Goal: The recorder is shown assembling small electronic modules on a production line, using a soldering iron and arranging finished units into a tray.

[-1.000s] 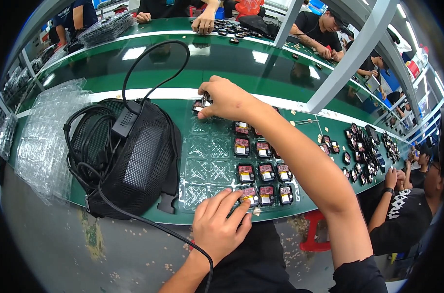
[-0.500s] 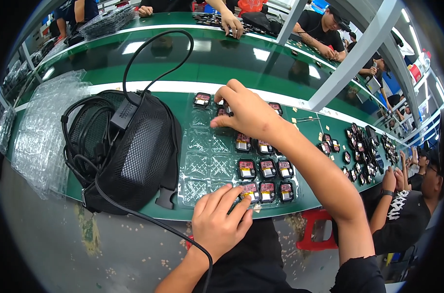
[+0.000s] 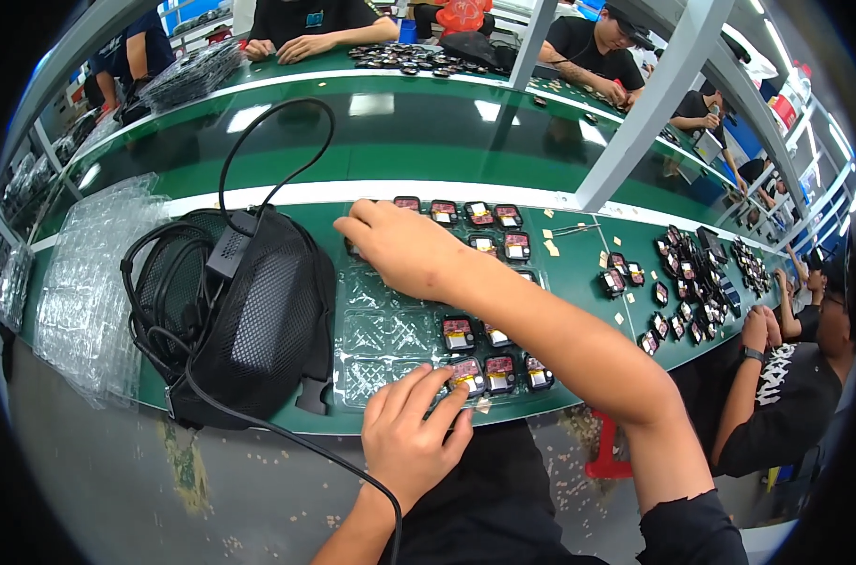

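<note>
A clear plastic tray [image 3: 381,331] with molded cells lies on the green table. Several small black watch-like electronic modules [image 3: 457,332], with red boards and yellow tape, sit in its cells. My right hand [image 3: 399,247] reaches across to the tray's far left, fingers curled down over a black module [image 3: 352,249] that is mostly hidden beneath it. My left hand [image 3: 415,428] lies at the tray's near edge, fingers stretched and apart, fingertips touching a module [image 3: 466,375] in the nearest row. My right forearm covers part of the tray.
A black mesh bag [image 3: 258,311] with cables stands left of the tray, beside stacked clear trays [image 3: 98,292]. Loose modules [image 3: 692,282] and tweezers [image 3: 574,229] lie to the right. A grey post [image 3: 649,104] rises behind. Co-workers sit across and at right.
My right hand has moved left across the tray to its far-left cells. My left hand stays by the nearest row. The view has shifted slightly; a co-worker's hand opposite has drawn back.
</note>
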A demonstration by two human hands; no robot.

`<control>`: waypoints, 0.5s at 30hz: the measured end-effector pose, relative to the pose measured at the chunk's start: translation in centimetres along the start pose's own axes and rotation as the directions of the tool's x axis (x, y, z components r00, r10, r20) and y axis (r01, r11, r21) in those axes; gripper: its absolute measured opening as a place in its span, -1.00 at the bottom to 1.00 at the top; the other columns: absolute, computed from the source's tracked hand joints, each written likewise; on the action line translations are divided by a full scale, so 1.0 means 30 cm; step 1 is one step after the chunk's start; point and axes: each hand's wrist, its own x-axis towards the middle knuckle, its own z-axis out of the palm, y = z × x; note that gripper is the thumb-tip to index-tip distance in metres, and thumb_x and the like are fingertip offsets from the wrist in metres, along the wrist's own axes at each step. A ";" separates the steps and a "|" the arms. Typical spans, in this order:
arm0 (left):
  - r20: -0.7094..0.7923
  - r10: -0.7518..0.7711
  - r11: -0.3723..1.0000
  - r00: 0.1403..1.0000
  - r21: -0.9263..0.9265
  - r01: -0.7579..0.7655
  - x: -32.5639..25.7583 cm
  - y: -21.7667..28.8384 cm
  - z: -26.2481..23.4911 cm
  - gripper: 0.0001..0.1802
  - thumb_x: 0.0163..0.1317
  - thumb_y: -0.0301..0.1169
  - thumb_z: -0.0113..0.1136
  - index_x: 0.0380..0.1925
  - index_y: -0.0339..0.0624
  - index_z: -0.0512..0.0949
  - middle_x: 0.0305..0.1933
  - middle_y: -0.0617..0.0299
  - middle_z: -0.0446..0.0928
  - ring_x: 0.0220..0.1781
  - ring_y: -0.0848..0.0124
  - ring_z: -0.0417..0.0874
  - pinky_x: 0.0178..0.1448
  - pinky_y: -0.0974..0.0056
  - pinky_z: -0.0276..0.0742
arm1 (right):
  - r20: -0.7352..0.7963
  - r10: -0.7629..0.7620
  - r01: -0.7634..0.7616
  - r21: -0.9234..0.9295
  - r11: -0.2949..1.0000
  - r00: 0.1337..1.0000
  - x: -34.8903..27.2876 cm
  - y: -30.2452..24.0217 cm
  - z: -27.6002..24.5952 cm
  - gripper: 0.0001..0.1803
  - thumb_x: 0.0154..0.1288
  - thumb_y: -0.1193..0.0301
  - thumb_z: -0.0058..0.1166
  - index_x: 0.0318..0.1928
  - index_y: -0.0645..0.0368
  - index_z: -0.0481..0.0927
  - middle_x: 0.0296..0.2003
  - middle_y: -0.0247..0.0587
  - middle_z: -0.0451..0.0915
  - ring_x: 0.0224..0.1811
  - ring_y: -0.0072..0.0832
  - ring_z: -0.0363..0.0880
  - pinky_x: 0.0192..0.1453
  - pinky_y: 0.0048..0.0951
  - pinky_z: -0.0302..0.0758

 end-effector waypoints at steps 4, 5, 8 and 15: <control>0.016 -0.011 1.000 1.000 0.002 0.011 0.001 0.005 0.001 -0.70 0.01 -0.36 0.51 -0.18 -0.01 0.82 0.10 0.26 0.73 0.21 0.16 0.70 0.25 0.08 0.46 | -0.026 -0.003 0.003 0.024 1.000 1.000 -0.017 0.021 0.006 -0.48 0.33 0.54 0.16 0.32 0.29 0.53 0.16 -0.01 0.57 0.19 -0.07 0.60 0.25 -0.11 0.57; 0.020 0.001 1.000 1.000 -0.006 -0.001 0.001 0.005 0.002 -0.70 0.01 -0.36 0.51 -0.18 -0.01 0.82 0.10 0.26 0.73 0.21 0.16 0.70 0.25 0.08 0.46 | -0.030 0.010 -0.009 0.018 1.000 1.000 -0.022 0.018 0.007 -0.48 0.33 0.54 0.16 0.32 0.29 0.53 0.16 -0.01 0.57 0.19 -0.07 0.60 0.25 -0.11 0.57; 0.033 0.002 1.000 0.999 0.003 -0.002 0.002 0.008 0.005 -0.69 0.02 -0.36 0.49 -0.16 -0.03 0.81 0.10 0.24 0.72 0.22 0.15 0.70 0.26 0.06 0.46 | -0.161 -0.092 0.046 -0.271 0.962 0.983 -0.048 0.003 0.023 -0.48 0.33 0.45 0.13 0.31 0.22 0.56 0.18 -0.12 0.58 0.27 -0.19 0.57 0.28 -0.16 0.52; 0.035 -0.004 1.000 0.999 0.021 0.003 -0.013 0.006 0.005 -0.69 0.03 -0.37 0.45 -0.15 -0.06 0.81 0.11 0.20 0.72 0.23 0.11 0.69 0.28 0.02 0.44 | -0.219 0.076 -0.104 -0.123 0.987 0.973 -0.220 -0.007 -0.127 -0.36 0.12 0.61 0.25 0.30 0.20 0.57 0.30 -0.08 0.53 0.36 -0.10 0.49 0.42 -0.09 0.44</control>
